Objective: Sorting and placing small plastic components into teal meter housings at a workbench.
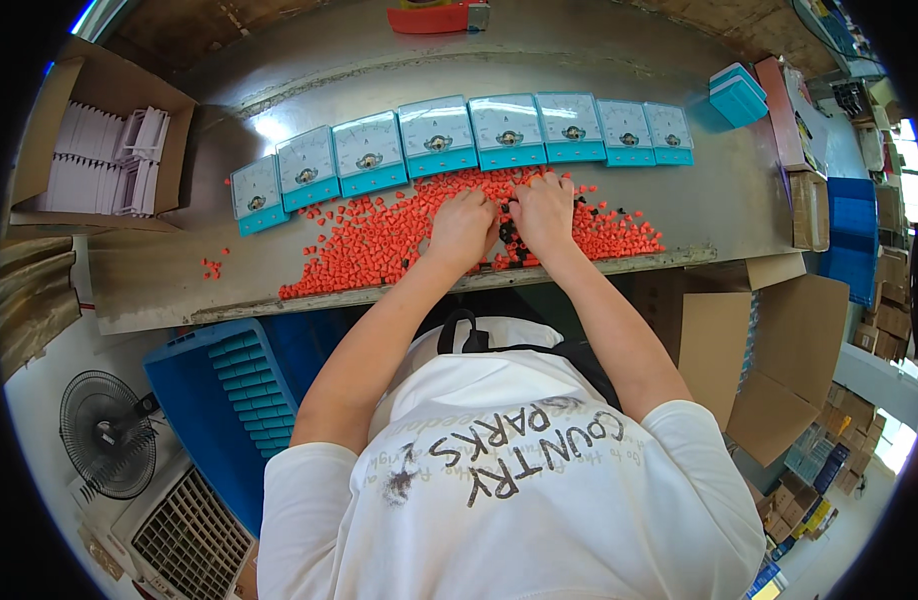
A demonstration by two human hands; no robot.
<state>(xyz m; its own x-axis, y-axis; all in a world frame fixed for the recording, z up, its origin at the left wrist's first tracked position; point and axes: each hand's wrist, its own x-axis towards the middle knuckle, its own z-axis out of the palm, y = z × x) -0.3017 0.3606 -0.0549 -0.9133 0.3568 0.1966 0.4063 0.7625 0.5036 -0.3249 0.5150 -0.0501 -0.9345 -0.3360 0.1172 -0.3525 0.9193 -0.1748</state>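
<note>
A wide heap of small red plastic caps [364, 240] lies along the near edge of the metal table, with some black caps [509, 238] mixed in between my hands. My left hand [464, 228] is over the middle of the heap, its fingers curled down among the caps. Close beside it on the right, my right hand [546, 210] has its fingers bent inward too. Whatever the fingertips pinch is hidden. Just beyond the heap stands a curved row of several analog panel meters [437, 135] with pale dial faces and turquoise lower parts.
A cardboard box [174, 190] of white plastic frames is at the far left. Turquoise cases [739, 97] sit at the right, near an open carton [794, 350]. Below the table on the left is a blue crate [194, 400]; a red tool [429, 18] lies at the back.
</note>
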